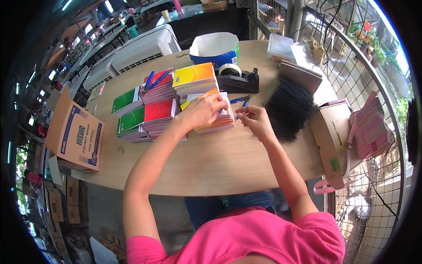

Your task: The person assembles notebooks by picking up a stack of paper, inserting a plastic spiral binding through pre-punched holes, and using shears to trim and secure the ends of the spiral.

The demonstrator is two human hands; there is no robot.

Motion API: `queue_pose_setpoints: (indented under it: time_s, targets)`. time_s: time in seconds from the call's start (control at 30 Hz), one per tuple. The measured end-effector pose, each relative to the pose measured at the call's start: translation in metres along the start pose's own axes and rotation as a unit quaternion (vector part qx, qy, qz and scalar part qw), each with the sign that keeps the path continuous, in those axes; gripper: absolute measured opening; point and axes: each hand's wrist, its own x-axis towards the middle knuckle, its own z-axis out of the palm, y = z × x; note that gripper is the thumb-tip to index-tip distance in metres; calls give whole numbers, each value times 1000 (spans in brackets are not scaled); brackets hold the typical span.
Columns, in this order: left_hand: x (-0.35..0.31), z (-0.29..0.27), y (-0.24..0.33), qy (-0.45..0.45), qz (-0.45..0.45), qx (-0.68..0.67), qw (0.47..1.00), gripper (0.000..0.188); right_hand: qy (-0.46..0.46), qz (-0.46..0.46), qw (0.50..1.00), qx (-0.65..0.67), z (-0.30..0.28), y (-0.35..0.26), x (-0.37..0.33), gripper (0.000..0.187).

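Note:
My left hand (205, 111) bends over a stack of small memo notebooks (215, 128), its fingers closed on an orange-and-yellow notebook (212, 92) on top. White pages with a punched edge show beside the fingers. To its right, my right hand (255, 119) is closed in a pinch beside the stack. A slim blue piece (245, 104) shows at its fingertips; whether the fingers hold it or something smaller I cannot make out. Just beyond lie blue-handled pliers (239, 99).
Green notebooks (132, 119), red notebooks (159, 111) and yellow notebooks (193, 75) stand stacked, blue pens (157, 81) on one pile. Behind are a tape dispenser (239, 80) and a cut-down container (214, 46). Black spiral coils (290, 110) lie right; a carton (77, 134) stands left.

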Motion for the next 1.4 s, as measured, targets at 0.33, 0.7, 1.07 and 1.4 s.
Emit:
queue_pose_setpoints:
  time_s: [0.33, 0.7, 1.07, 1.4]
  targets:
    - [-30, 62, -2, 116, 23, 166, 979, 35, -3, -56, 998, -3, 19, 6, 10, 20]
    - [-1, 73, 7, 124, 3, 162, 979, 27, -42, -163, 986, 10, 12, 35, 23, 39]
    - [33, 41, 4, 152, -44, -56, 986, 13, 23, -55, 996, 67, -22, 20, 16, 58]
    - [24, 2, -5, 48, -103, -110, 987, 30, -3, -36, 991, 129, -18, 13, 9, 53]
